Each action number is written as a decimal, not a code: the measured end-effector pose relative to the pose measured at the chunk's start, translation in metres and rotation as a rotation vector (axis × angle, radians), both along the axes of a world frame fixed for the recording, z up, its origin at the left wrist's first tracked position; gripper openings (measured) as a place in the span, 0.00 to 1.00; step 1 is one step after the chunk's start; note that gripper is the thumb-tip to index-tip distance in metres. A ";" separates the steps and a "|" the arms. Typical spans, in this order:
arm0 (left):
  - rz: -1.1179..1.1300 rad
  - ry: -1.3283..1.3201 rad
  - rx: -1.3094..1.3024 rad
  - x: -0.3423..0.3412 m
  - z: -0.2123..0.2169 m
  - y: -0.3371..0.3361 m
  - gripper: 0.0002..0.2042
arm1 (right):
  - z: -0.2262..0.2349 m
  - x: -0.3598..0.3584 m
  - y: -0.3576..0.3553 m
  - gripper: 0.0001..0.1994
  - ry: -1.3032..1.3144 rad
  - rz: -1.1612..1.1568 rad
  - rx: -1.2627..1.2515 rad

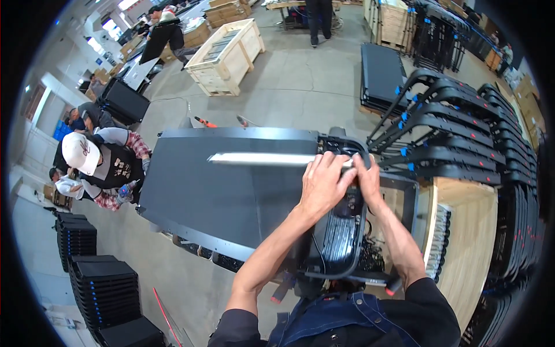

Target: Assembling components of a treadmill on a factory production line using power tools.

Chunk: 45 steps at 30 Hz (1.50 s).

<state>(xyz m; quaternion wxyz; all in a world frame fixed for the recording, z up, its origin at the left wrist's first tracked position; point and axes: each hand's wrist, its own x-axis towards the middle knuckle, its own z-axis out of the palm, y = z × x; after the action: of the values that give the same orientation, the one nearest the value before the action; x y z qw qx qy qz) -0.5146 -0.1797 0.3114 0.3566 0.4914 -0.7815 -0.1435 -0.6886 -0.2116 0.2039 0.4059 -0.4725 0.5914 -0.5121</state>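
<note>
Grey concrete floor surrounds a broad, flat black panel with silvery metal edges. My left hand is closed over the right end of a long, narrow, silvery-white strip, blurred, which reaches left above the panel. My right hand is at that same end, fingers bent; I cannot tell whether it grips. Beside the panel's left end is a person in a white cap.

At left, a co-worker in a white cap grips what may be a power tool. Black stacks stand at lower left. Beyond, a wooden crate sits on the floor; dark panels lie near curved black frames piled at right.
</note>
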 end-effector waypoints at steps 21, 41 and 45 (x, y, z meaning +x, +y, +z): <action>0.289 -0.377 -0.192 0.104 -0.061 -0.106 0.15 | 0.006 0.099 -0.256 0.45 0.316 0.807 0.283; 0.960 0.680 0.791 0.068 -0.105 0.244 0.09 | -0.010 0.068 -0.221 0.36 0.468 0.873 0.191; 0.972 0.533 0.739 0.063 -0.113 0.249 0.10 | 0.009 0.071 -0.197 0.26 0.437 0.849 0.293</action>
<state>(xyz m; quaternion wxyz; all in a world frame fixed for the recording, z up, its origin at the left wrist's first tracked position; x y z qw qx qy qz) -0.4514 0.0689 0.1985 0.3699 0.8255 -0.2554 -0.3414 -0.6178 -0.4089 0.2129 0.5072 -0.7059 0.4837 -0.1023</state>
